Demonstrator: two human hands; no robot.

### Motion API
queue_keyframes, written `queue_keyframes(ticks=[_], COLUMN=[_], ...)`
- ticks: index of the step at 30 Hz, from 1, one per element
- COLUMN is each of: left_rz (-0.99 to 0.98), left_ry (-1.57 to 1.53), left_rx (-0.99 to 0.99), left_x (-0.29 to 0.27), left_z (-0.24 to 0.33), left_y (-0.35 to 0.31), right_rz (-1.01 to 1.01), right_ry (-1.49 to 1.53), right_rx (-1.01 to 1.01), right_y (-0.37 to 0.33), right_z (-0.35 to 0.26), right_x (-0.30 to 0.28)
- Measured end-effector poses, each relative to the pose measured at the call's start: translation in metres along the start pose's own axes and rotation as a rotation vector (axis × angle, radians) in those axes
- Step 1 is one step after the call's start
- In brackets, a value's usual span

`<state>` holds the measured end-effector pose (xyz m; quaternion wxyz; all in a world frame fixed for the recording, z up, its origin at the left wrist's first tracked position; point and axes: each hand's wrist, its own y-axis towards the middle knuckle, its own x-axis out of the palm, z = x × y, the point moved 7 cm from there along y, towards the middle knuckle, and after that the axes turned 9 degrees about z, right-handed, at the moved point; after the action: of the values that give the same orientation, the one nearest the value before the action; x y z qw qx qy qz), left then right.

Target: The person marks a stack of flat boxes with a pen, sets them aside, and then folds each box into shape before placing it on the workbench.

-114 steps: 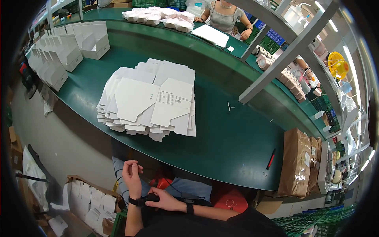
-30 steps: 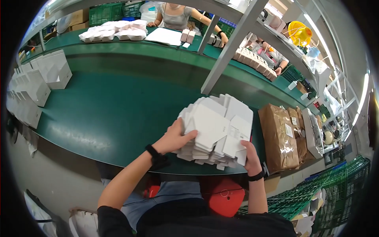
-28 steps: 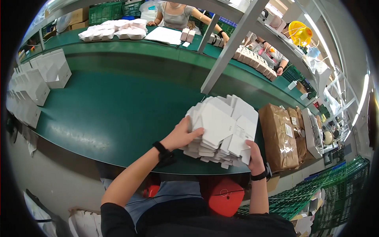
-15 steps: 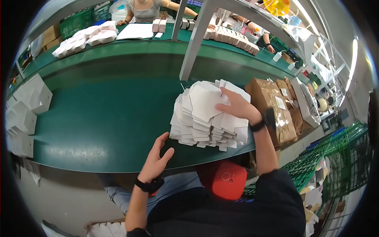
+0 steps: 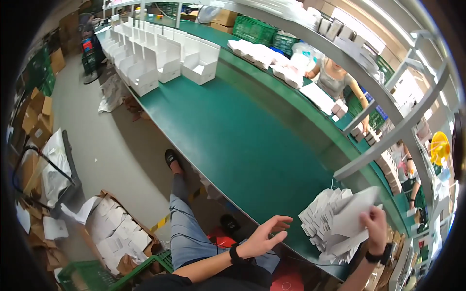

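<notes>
A pile of flat white cardboard box blanks (image 5: pixel 316 216) lies fanned out at the near right end of the green bench (image 5: pixel 242 140). My right hand (image 5: pixel 375 229) is closed on the edge of one white box blank (image 5: pixel 358 209), which is tilted up off the pile. Just left of the pile, my left hand (image 5: pixel 264 236) hovers by the bench's near edge. Its fingers are apart and nothing is in them.
Open white boxes (image 5: pixel 145 60) stand in rows at the bench's far left. A grey post (image 5: pixel 383 150) rises behind the pile. Across the bench a person (image 5: pixel 335 80) sits by white trays (image 5: pixel 264 56). A carton of white pieces (image 5: pixel 116 228) is on the floor at left.
The view has turned left, bringing rows of boxes and the floor into sight. My right hand, earlier resting spread on the pile, now grips a raised box blank. My left hand remains empty.
</notes>
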<state>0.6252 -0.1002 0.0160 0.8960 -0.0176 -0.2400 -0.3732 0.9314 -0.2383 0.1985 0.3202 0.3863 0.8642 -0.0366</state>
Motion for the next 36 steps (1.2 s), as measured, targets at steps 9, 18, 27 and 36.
queue_keyframes(ticks=[9, 18, 27, 36], left_rz=[0.134, -0.116, -0.060, 0.313], left_ry=[-0.962, -0.192, -0.269, -0.245], left_rx=[0.110, 0.042, -0.137, -0.126], left_x=[-0.027, -0.129, -0.085, -0.164], left_z=[0.035, 0.046, 0.009, -0.015], left_y=[-0.029, -0.074, -0.060, -0.105], right_rz=[-0.022, -0.601, -0.559, -0.172], right_ry=[0.829, 0.940, 0.821, 0.417], right_rx=[-0.074, 0.166, 0.013, -0.621], right_y=[-0.113, -0.141, -0.140, -0.130], right_z=[-0.086, -0.125, -0.117, -0.122], right_x=[0.160, 0.254, 0.238, 0.206])
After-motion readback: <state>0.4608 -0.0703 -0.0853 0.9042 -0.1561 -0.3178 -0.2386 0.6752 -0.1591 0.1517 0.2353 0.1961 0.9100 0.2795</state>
